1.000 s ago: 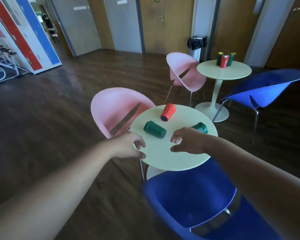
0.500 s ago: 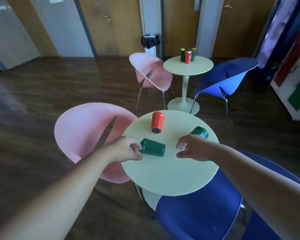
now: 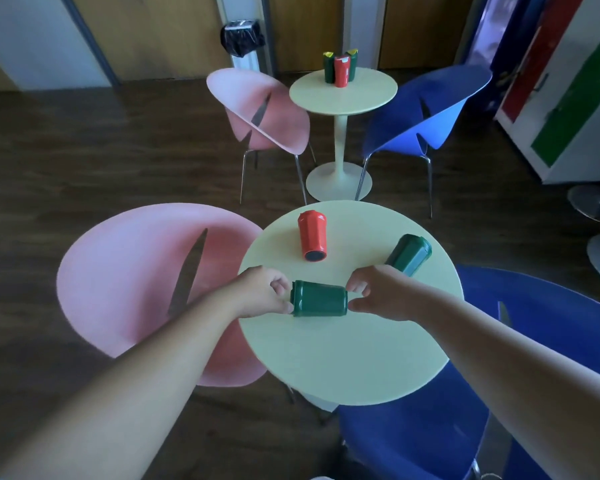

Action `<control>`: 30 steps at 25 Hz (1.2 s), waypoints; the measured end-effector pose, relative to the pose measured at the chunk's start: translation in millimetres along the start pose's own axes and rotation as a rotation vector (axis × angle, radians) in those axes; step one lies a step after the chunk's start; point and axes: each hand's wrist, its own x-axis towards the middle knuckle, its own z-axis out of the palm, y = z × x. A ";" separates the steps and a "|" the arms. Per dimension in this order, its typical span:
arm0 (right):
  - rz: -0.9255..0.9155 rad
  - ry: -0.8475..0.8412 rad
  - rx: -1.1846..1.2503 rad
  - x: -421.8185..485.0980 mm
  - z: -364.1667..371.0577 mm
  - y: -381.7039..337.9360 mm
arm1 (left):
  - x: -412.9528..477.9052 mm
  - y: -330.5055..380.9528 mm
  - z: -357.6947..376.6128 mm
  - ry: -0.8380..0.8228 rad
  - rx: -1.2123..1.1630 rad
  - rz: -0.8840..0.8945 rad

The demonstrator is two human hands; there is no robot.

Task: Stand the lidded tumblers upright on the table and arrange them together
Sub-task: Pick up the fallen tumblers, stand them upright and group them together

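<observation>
Three lidded tumblers lie on their sides on the round pale table [image 3: 343, 362]. A green tumbler [image 3: 319, 298] lies crosswise near the middle. My left hand [image 3: 260, 294] grips its left end with curled fingers and thumb, and my right hand [image 3: 378, 294] pinches its right end. A red tumbler [image 3: 312, 234] lies behind it, its dark end facing me. A second green tumbler [image 3: 410, 253] lies at the right, partly hidden behind my right hand.
A pink chair [image 3: 142, 282] stands left of the table and a blue chair [image 3: 499, 393] at the near right. Behind, a second round table [image 3: 343, 95] carries three upright tumblers [image 3: 340, 69], flanked by a pink chair [image 3: 264, 112] and a blue chair [image 3: 426, 112].
The view swung right and tilted down. Both hands closed in on the middle green tumbler; the right hand moved left to its right end, the left hand now grips its left end.
</observation>
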 end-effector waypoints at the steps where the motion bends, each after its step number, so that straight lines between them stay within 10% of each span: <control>1: -0.003 -0.007 -0.002 10.0 2.3 0.3 | 8.2 -3.0 -0.3 0.006 0.005 -0.005; 30: 0.255 0.149 -0.103 116.9 102.7 -24.0 | 146.3 -81.7 41.2 -0.287 -0.171 0.169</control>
